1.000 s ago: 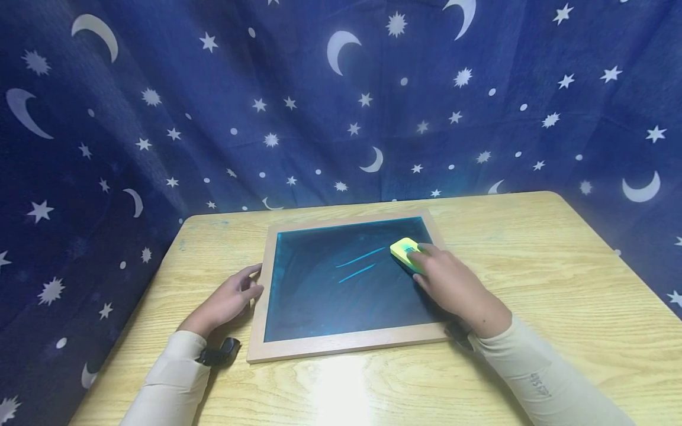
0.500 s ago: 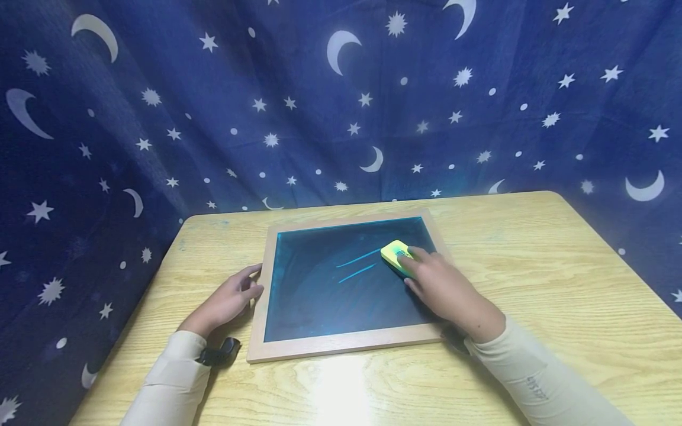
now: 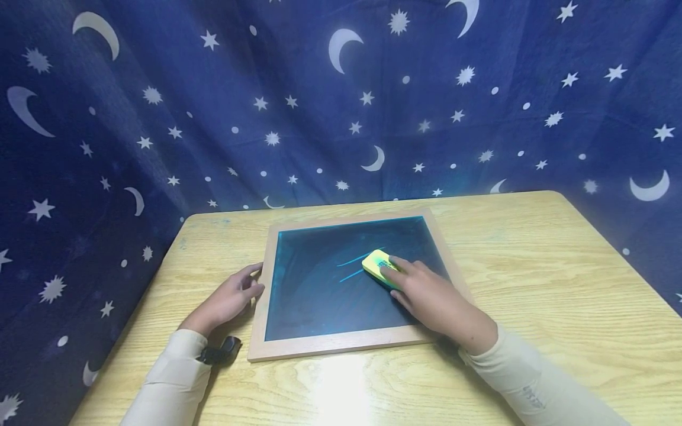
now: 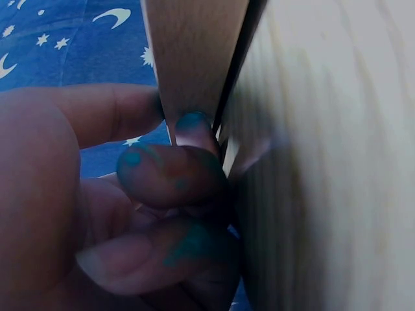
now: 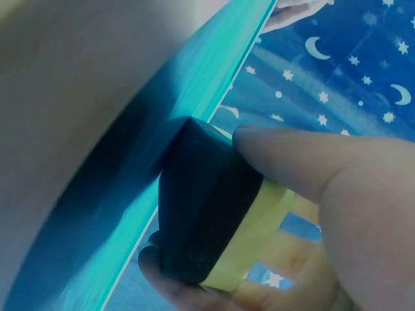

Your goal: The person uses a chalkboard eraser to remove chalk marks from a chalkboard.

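My right hand (image 3: 437, 296) grips a yellow chalkboard eraser (image 3: 376, 260) with a dark felt underside. Thumb and fingers hold it from opposite sides in the right wrist view, where the felt (image 5: 201, 207) faces the board. The eraser lies over the middle of a wood-framed chalkboard (image 3: 314, 313), overlapping the right part of two blue chalk strokes (image 3: 351, 276). At the board's left edge, my left hand (image 3: 226, 300) touches the wooden frame (image 4: 194, 58) with its fingertips, the other fingers loosely bent. Blue-green chalk dust marks those fingers (image 4: 175, 175).
The board lies flat on a light wood-grain table (image 3: 522, 248). Behind and to the left hangs a dark blue curtain (image 3: 298, 71) with moons and stars. A black wrist strap device (image 3: 222, 351) sits at the left cuff.
My right hand has moved the eraser left and slightly toward me, from the board's right side onto the chalk strokes. The left hand has stayed at the frame.
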Available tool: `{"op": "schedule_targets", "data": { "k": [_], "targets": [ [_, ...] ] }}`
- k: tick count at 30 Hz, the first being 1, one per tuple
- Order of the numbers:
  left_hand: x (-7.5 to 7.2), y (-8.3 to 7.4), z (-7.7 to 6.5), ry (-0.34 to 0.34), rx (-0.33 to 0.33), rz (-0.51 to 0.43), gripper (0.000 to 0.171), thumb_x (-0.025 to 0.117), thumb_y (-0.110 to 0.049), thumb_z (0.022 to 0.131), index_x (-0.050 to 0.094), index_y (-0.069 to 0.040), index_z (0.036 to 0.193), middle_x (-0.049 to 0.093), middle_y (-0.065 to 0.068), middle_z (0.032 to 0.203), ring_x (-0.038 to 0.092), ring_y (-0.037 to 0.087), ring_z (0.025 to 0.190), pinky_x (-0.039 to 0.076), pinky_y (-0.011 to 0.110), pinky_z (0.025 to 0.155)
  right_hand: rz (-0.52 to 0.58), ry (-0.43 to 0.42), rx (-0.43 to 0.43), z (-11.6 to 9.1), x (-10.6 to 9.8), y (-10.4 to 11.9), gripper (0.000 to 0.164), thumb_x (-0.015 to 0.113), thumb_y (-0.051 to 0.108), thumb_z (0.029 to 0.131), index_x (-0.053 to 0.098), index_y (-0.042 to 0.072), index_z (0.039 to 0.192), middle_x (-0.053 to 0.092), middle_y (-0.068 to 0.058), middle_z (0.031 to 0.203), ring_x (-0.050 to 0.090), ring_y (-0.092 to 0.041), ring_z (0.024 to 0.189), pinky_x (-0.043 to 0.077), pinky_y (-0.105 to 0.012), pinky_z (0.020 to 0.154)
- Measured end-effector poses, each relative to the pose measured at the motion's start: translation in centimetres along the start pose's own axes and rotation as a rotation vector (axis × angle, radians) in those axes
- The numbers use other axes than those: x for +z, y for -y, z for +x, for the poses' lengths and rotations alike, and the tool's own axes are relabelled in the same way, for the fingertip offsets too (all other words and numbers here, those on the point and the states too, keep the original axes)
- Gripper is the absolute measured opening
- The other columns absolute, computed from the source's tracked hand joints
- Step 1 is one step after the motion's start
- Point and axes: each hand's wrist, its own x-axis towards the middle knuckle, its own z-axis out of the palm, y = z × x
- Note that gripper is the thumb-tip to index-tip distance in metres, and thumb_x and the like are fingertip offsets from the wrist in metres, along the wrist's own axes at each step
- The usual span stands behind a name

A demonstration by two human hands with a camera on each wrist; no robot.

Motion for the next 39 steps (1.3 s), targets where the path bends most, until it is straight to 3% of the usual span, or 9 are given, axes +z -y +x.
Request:
{"op": "schedule_targets", "data": {
  "k": [9,17,23,39],
  "targets": [
    [0.0,0.0,0.1,0.011,0.001,-0.015,0.061,0.052,-0.022,0.102,0.029,-0.001,0.155,0.057,0.010,0.097,0.050,0.019,0.073,0.043,0.031,0.059,-0.013,0.009,-0.093,-0.6,0.2,1.9,0.045,0.070,0.017,0.094,0.061,0.013,0.137,0.056,-0.018,0.142,0.062,-0.030,0.108,0.057,-0.040,0.082],
    [0.0,0.1,0.1,0.004,-0.004,-0.019,0.061,0.052,-0.022,0.102,0.029,-0.001,0.155,0.057,0.010,0.097,0.050,0.019,0.072,0.042,0.030,0.058,-0.030,0.048,-0.179,-1.6,0.1,4.6,0.047,0.070,0.022,0.094,0.059,0.016,0.139,0.055,-0.014,0.144,0.062,-0.026,0.108,0.058,-0.038,0.077],
    [0.0,0.1,0.1,0.008,0.002,-0.018,0.061,0.052,-0.021,0.102,0.029,0.000,0.155,0.057,0.009,0.096,0.049,0.019,0.072,0.042,0.030,0.058,-0.050,0.031,-0.227,-2.0,0.4,5.6,0.049,0.074,0.023,0.090,0.059,0.019,0.137,0.056,-0.010,0.144,0.062,-0.023,0.104,0.057,-0.035,0.076],
    [0.0,0.2,0.1,0.009,-0.008,-0.024,0.061,0.052,-0.021,0.102,0.028,-0.001,0.156,0.057,0.009,0.097,0.051,0.019,0.074,0.044,0.030,0.060,0.045,0.082,-0.180,-1.5,0.2,4.9,0.048,0.070,0.020,0.094,0.059,0.018,0.140,0.052,-0.011,0.148,0.061,-0.026,0.110,0.057,-0.039,0.081]
  ]
}}
